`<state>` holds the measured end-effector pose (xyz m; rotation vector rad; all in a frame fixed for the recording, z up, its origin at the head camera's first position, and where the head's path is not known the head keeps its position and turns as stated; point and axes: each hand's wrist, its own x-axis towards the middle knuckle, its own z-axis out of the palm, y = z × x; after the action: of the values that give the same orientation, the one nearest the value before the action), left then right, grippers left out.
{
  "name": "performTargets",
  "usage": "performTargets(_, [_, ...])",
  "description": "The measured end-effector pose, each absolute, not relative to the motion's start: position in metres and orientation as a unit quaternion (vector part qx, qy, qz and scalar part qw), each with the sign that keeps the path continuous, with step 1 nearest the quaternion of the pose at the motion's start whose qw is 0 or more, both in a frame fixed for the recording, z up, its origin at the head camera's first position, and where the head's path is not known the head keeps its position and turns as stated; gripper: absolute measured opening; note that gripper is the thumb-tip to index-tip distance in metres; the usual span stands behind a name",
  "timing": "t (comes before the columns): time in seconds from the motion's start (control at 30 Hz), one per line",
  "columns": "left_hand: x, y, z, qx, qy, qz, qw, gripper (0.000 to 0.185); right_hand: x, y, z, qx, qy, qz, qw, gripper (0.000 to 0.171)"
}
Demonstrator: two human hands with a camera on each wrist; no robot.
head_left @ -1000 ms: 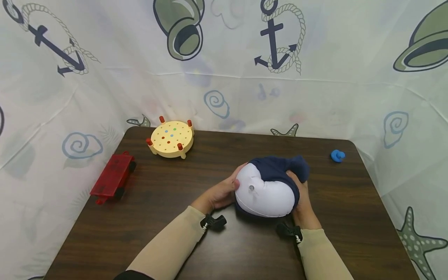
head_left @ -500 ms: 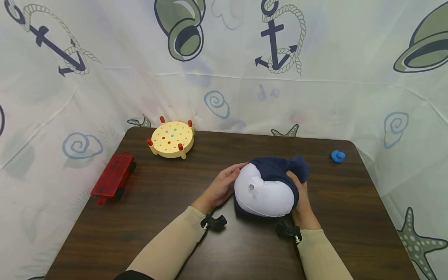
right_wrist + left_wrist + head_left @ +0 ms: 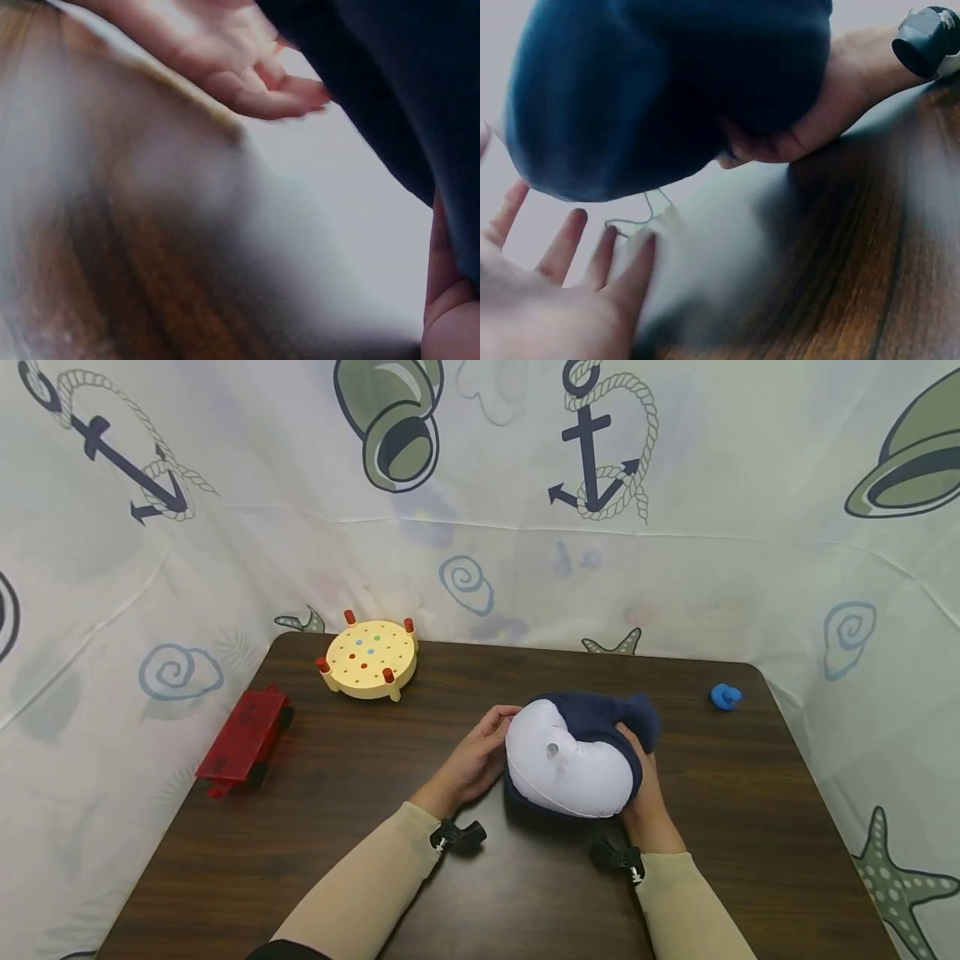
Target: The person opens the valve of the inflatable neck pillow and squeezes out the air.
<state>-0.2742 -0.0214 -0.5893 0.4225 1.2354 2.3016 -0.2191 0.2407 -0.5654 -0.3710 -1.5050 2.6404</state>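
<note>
A white inflatable neck pillow point(image 3: 573, 772) lies at the table's middle, half inside a navy blue fabric cover point(image 3: 600, 714). My right hand point(image 3: 636, 758) grips the cover on the pillow's right side; in the left wrist view its fingers point(image 3: 780, 142) curl under the navy cover point(image 3: 667, 90). At the pillow's left side my left hand point(image 3: 491, 731) is spread with straight fingers point(image 3: 570, 247), at or just off the white surface point(image 3: 705, 255). From the right wrist view the left hand point(image 3: 247, 67) shows beside the navy cover point(image 3: 390, 82). A small valve point(image 3: 552, 749) sits on the white face.
The dark wooden table point(image 3: 337, 860) carries a yellow round peg board with red pegs point(image 3: 369, 658) at the back left, a red toy wagon point(image 3: 243, 739) at the left edge and a small blue object point(image 3: 724, 696) at the back right. A printed curtain surrounds the table.
My left hand has loosened from the pillow's left side and its fingers have straightened. The pillow has tipped slightly up and away, so the valve sits higher. The right hand keeps its grip.
</note>
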Motion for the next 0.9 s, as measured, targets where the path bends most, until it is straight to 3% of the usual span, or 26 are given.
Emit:
performTargets(0.1, [-0.271,-0.022,-0.590,0.175,0.435,0.836,0.284,0.073,-0.222,0.239,-0.575,-0.097,-0.461,0.881,0.046,0.026])
performTargets(0.17, [-0.270,-0.021,-0.589,0.164,0.448,0.832,0.284,0.092,-0.225,0.239,-0.581,-0.067,-0.441,0.893,0.051,0.036])
performTargets(0.23, [-0.271,-0.019,-0.588,0.137,0.474,0.830,0.261,0.088,-0.226,0.238,-0.584,-0.049,-0.431,0.898,0.072,0.043])
performTargets(0.4, [-0.275,-0.018,-0.589,0.090,0.520,0.829,0.185,0.056,-0.228,0.239,-0.588,-0.021,-0.448,0.889,0.093,0.057])
performTargets(0.47, [-0.275,-0.019,-0.590,0.085,0.517,0.829,0.194,0.047,-0.229,0.241,-0.588,-0.006,-0.462,0.884,0.070,0.060])
performTargets(0.6, [-0.271,-0.022,-0.591,0.108,0.485,0.822,0.278,0.036,-0.230,0.247,-0.585,-0.023,-0.472,0.881,0.025,0.054])
performTargets(0.73, [-0.268,-0.025,-0.590,0.156,0.422,0.827,0.337,0.059,-0.231,0.255,-0.580,-0.080,-0.454,0.887,0.030,0.059])
performTargets(0.9, [-0.270,-0.028,-0.588,0.138,0.412,0.844,0.314,0.076,-0.231,0.256,-0.577,-0.094,-0.509,0.855,0.012,0.057])
